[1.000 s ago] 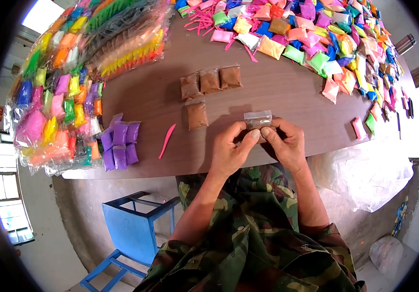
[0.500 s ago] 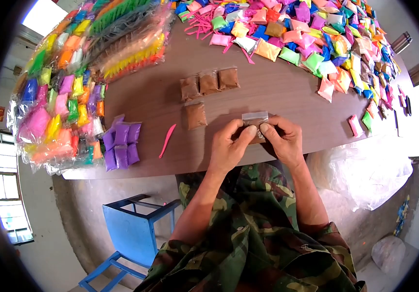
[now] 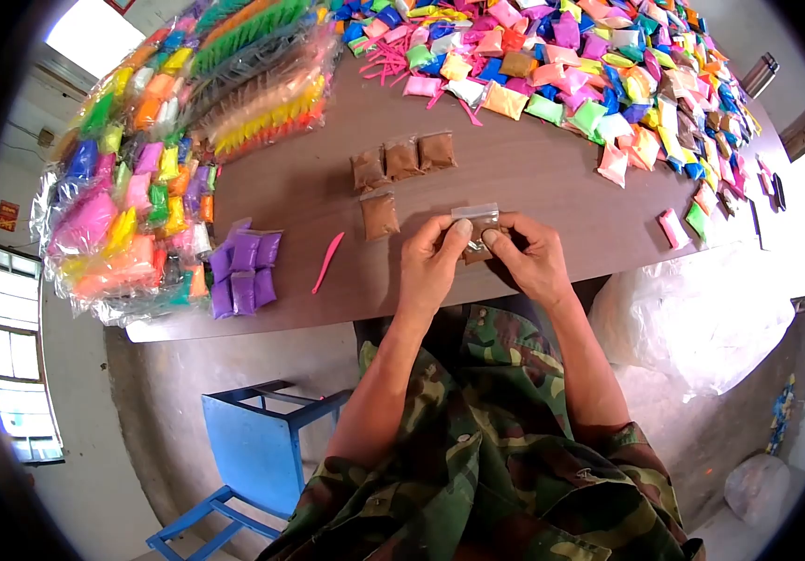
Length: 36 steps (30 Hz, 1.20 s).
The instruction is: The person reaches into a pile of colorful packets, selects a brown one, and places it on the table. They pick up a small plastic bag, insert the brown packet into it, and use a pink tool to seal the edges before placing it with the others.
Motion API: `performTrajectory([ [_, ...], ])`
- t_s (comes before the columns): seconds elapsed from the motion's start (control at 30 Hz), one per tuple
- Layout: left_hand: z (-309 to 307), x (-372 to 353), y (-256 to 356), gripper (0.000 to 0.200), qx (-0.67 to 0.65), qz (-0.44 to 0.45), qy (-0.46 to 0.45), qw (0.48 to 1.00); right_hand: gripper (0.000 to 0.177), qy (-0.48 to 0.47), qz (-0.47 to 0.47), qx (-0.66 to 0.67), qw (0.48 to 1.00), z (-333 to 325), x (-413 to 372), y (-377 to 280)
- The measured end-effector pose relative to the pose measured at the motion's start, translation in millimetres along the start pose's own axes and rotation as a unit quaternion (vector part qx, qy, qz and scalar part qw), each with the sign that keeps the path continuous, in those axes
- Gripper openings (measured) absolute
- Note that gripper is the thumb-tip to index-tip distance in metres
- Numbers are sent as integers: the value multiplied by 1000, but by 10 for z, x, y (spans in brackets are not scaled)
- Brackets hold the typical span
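Observation:
Between my two hands is a small clear zip bag (image 3: pixel 476 216) with brown stuff in its lower part, close to the table's front edge. My left hand (image 3: pixel 432 257) pinches its left side, thumb on the front. On the opposite side my right hand (image 3: pixel 529 254) grips it, the thumb pressing low on the bag. The fingertips behind the bag are hidden. Beyond my left hand lies a single brown packet (image 3: pixel 380 215), and farther back a row of three brown packets (image 3: pixel 402 158). A pink plastic knife-like tool (image 3: pixel 328 263) rests left of my hands.
Purple packets (image 3: pixel 244 266) sit stacked at the left front. Bundles of colourful bags (image 3: pixel 94 220) cover the table's left end. A big heap of coloured packets (image 3: pixel 599 75) spreads across the back right. A blue chair (image 3: pixel 254 453) stands below, and a clear plastic sack (image 3: pixel 692 327) hangs at right.
The zip bag has shifted slightly, and more of its front shows now. My right thumb has moved lower on it. The whole view has turned a little.

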State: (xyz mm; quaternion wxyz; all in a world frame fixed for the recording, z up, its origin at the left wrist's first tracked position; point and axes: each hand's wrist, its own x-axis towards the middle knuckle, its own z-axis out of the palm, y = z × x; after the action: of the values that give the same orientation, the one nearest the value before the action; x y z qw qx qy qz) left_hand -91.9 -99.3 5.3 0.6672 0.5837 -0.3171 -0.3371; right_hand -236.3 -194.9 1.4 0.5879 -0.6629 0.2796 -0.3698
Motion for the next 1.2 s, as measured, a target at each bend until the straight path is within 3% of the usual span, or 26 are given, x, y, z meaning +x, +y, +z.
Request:
performTrajectory([
  [0.2,-45,29,-126,25,6,28,-3,1000,20,-19,15,-35,999,-19,-11,-62],
  [0.33,29,-27,48,24,7,22,-10,1000,20,1,0,42,999,-26,-1,39],
  [0.4,46,-60,138,16,72,-13,-48,996,20,20,2,64,998,-31,6,83],
  [0.6,-58,10,-4,19,94,-21,-53,994,25,-1,2,126,992,4,21,5],
  [0.67,-80,25,-39,19,79,-20,-52,995,29,-2,-37,11,999,13,24,-5],
  [0.77,-89,-11,-10,18,77,-25,-52,995,32,-10,-22,-24,999,-17,27,27],
  [0.9,-14,-32,68,20,68,4,-79,994,32,13,-7,40,999,20,12,94],
  [1.1,-67,-29,94,23,89,-46,-79,992,25,16,-18,-69,997,0,14,-65],
  [1.2,-59,-40,125,24,147,-16,-93,985,22,25,26,15,999,-10,3,-33],
])
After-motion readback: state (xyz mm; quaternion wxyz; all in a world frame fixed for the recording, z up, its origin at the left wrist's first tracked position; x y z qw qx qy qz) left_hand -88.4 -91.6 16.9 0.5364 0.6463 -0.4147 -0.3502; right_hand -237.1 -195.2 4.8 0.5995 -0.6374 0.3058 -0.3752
